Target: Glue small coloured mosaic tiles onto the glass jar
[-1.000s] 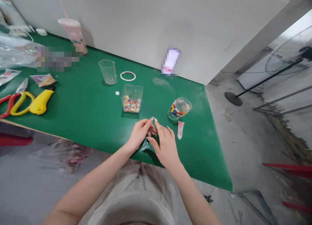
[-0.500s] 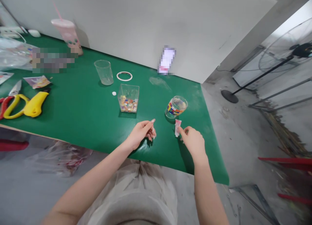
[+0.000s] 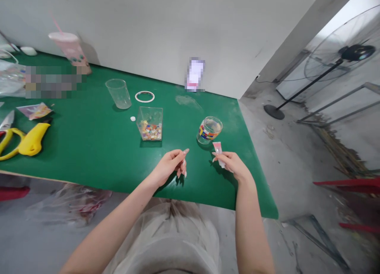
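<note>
My right hand (image 3: 233, 163) grips a small pink and white squeeze tube (image 3: 217, 148) between thumb and fingers, its flat pink end pointing away from me. Just beyond the tube stands a clear glass jar (image 3: 209, 130) with a band of coloured mosaic tiles around it. My left hand (image 3: 172, 165) is held over the table edge, thumb pressed against the curled fingers. Whatever may be in that pinch is too small to make out. Past the left hand, a clear square container (image 3: 150, 125) holds many little coloured tiles.
On the green table (image 3: 89, 147) are a clear plastic cup (image 3: 119, 95), a white ring (image 3: 145, 96), a small white cap (image 3: 132, 118) and yellow-handled scissors (image 3: 13, 141). A phone (image 3: 195, 74) leans on the wall; a pink tumbler (image 3: 71, 52) stands far left.
My right hand has closed around the tube, now tilted and apparently lifted from the table. My left hand keeps its pinch. The whole view has shifted slightly.
</note>
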`<state>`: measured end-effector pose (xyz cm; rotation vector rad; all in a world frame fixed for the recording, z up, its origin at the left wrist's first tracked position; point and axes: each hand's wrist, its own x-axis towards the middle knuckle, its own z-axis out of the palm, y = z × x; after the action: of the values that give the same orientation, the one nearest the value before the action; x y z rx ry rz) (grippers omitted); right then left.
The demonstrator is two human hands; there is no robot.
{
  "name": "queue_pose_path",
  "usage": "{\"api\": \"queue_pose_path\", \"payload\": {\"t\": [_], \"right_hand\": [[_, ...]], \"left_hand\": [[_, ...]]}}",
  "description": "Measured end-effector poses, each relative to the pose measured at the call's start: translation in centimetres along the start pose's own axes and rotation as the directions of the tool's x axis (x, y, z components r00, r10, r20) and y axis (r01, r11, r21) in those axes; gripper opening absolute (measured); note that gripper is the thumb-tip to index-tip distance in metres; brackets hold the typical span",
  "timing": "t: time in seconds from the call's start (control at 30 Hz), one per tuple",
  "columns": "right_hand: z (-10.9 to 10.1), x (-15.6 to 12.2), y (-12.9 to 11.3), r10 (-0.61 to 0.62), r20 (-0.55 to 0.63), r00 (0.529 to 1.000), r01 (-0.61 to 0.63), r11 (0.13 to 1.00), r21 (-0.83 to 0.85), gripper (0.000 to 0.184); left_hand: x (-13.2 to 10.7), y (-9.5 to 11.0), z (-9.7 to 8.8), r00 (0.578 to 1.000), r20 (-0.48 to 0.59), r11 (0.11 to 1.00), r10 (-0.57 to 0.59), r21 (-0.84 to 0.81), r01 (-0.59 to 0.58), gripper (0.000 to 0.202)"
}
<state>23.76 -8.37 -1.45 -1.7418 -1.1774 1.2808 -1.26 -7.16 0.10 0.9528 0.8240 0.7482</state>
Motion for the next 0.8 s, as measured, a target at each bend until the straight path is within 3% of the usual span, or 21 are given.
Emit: {"api": "queue_pose_path", "payload": {"t": [0.13, 0.23, 0.5, 0.8], "right_hand": [[0.1, -1.6, 1.4, -0.094, -0.022, 0.995, 0.096, 0.94, 0.326, 0.047], [0.8, -1.8, 1.5, -0.124, -0.04, 0.991, 0.129, 0.88, 0.457, 0.043], [1.1, -1.2, 1.0, -0.152, -0.083, 0.985, 0.172, 0.797, 0.579, 0.036], [1.7, -0.8, 1.0, -0.193, -0.065, 0.979, 0.194, 0.79, 0.582, 0.034]], "left_hand": [[0.1, 0.1, -0.1, 1.0, -0.029, 0.999, -0.008, -0.035, 0.007, 0.044], [0.3, 0.3, -0.3, 0.997, -0.07, 0.994, 0.015, -0.106, -0.023, 0.048], [0.3, 0.4, -0.7, 0.992, -0.119, 0.994, 0.047, -0.091, -0.058, 0.045], [0.4, 0.3, -0.9, 0.988, -0.151, 0.994, 0.034, -0.098, -0.049, 0.04]]}}
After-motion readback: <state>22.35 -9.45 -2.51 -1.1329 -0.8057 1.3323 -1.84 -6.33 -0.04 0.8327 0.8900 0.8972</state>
